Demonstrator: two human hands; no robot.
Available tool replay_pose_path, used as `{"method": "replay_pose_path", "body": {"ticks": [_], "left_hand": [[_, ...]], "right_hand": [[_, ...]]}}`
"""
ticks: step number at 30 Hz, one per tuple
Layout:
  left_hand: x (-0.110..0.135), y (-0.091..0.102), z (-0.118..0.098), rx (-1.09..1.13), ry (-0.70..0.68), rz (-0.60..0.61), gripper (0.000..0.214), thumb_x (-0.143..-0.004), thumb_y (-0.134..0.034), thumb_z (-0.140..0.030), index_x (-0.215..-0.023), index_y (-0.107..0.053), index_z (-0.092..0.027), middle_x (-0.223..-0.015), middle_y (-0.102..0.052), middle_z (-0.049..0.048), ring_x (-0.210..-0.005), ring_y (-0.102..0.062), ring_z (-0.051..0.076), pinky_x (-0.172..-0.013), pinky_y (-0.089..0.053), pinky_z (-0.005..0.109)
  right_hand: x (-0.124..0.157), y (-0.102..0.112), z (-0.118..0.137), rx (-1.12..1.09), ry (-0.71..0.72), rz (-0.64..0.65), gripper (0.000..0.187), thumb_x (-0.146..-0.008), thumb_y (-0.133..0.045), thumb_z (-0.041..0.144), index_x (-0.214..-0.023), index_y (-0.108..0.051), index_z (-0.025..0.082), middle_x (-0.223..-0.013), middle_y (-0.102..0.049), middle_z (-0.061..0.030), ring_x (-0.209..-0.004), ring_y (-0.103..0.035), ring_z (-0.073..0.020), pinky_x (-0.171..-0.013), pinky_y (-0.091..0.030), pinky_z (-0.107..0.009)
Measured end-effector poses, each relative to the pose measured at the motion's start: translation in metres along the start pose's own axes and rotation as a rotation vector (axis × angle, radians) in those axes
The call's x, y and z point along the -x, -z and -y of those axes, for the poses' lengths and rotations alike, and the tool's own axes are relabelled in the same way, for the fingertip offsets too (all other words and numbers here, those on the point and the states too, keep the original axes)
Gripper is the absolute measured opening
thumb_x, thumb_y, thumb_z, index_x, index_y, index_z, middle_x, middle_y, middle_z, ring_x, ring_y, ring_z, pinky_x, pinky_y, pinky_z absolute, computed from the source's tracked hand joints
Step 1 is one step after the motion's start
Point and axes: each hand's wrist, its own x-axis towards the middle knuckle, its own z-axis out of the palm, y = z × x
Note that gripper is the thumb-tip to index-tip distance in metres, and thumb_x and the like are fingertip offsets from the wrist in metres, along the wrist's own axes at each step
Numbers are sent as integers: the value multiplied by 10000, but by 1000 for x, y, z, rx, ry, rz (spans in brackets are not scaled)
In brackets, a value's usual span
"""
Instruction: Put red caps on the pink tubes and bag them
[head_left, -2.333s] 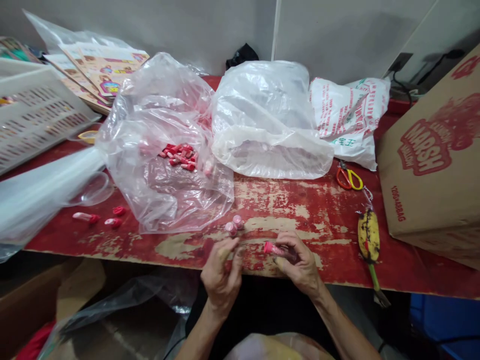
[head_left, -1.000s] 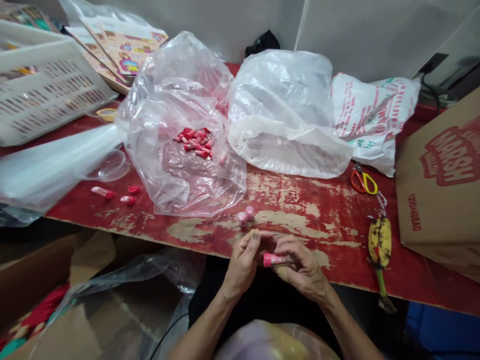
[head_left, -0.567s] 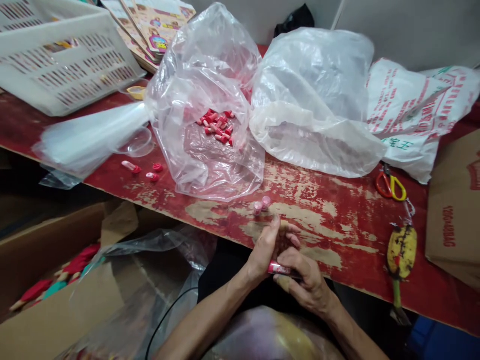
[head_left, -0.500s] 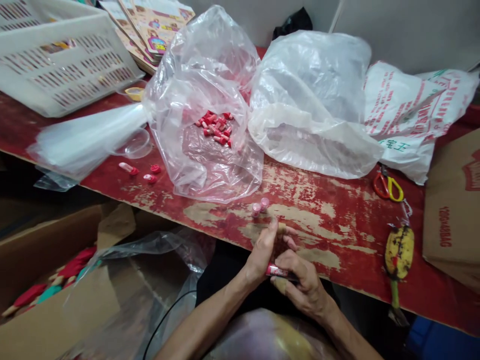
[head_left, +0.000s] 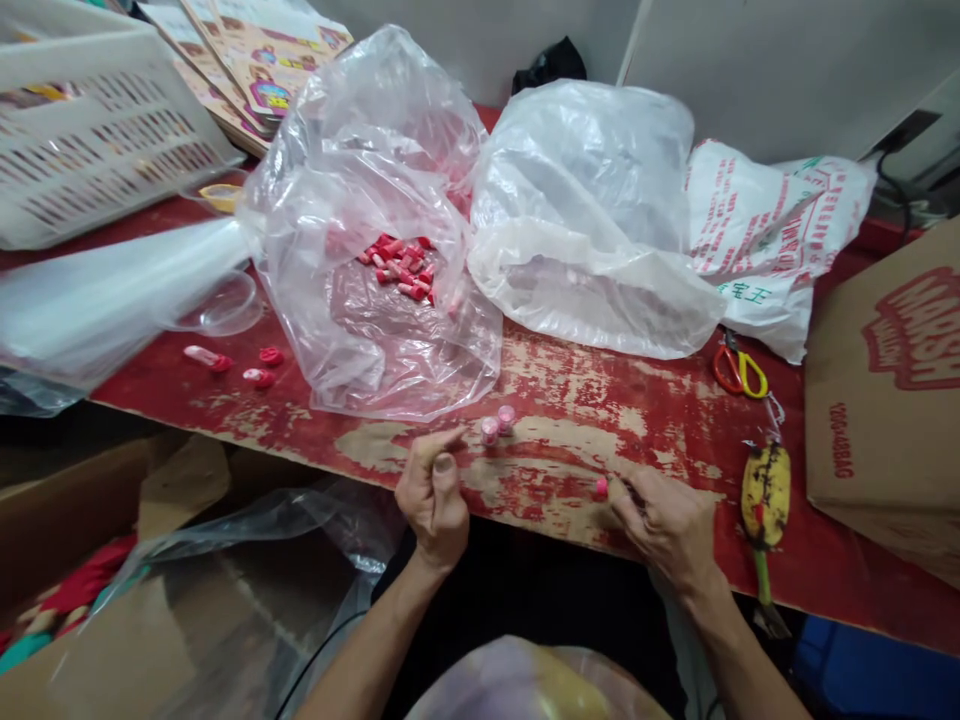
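Observation:
My left hand [head_left: 433, 500] is at the table's near edge, its index finger reaching out and the other fingers curled in. Whatever those curled fingers hold, if anything, is hidden. Further right, my right hand [head_left: 667, 520] grips a small piece with a pink-red end [head_left: 601, 487] showing past the thumb. Two small pink-and-clear tubes [head_left: 497, 425] stand side by side just beyond my left hand. A clear plastic bag [head_left: 375, 350] lies open behind them, with several red-and-pink tubes [head_left: 401, 265] in it. Loose tubes [head_left: 206, 358] lie left of the bag.
The worn red table [head_left: 570, 375] also bears a second plastic bag [head_left: 585, 200], a printed white sack [head_left: 765, 240], red-and-yellow scissors [head_left: 739, 370], a spotted banana [head_left: 765, 495], a cardboard box [head_left: 885, 420] and a white basket [head_left: 112, 140]. Below left stands an open carton [head_left: 150, 610].
My hands were together and are now apart: the left has moved left and curled its fingers, the right has moved right over the table with the small tube. The view has shifted slightly.

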Motion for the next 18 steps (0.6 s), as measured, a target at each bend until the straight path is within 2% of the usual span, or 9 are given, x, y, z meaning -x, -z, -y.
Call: {"method": "replay_pose_path", "body": {"ticks": [2, 4, 7, 9, 16, 18], "left_hand": [[-5, -4, 16, -56, 29, -39, 334, -915, -402, -395, -970, -658, -187, -871, -636, 45, -788, -582, 165, -751, -456, 306], [-7, -10, 29, -98, 89, -23, 349, -920, -386, -407, -992, -645, -184, -892, -640, 53, -812, -586, 169, -768, -458, 310], [-5, -15, 41, -143, 160, 3, 334, -921, -392, -407, -999, -634, -190, -916, -648, 55, -852, -595, 176, -798, -460, 313], [-4, -15, 43, -142, 174, 17, 327, -923, -395, -401, -1016, -631, -194, -940, -651, 58, -883, -597, 182, -820, -456, 317], [-3, -13, 43, -108, 150, 73, 333, -925, -390, -403, -1051, -617, -194, -936, -637, 61, -861, -593, 183, -817, -458, 327], [-1, -13, 43, -95, 151, 73, 341, -924, -385, -412, -1061, -612, -197, -950, -632, 64, -868, -594, 185, -819, -463, 332]], "right_hand": [[-6, -3, 7, 138, 79, -22, 306, -885, -531, 250, -585, -556, 191, -520, -543, 9, -506, -486, -119, -562, -303, -262], [-11, -11, 15, 214, 126, -27, 364, -888, -503, 225, -526, -516, 193, -484, -500, 9, -487, -440, -115, -559, -271, -272], [-15, -24, 20, 249, 159, 35, 363, -892, -453, 196, -537, -528, 194, -497, -512, -1, -487, -417, -121, -559, -249, -281], [-14, -27, 18, 252, 147, 81, 341, -887, -459, 201, -554, -533, 195, -513, -520, -3, -496, -419, -126, -565, -245, -281], [-13, -21, 16, 265, 139, 103, 330, -872, -460, 202, -550, -528, 192, -501, -518, -4, -485, -415, -123, -554, -235, -278], [-14, -21, 17, 250, 97, 82, 328, -875, -471, 209, -552, -522, 191, -502, -518, -1, -487, -414, -119, -553, -235, -275]]}}
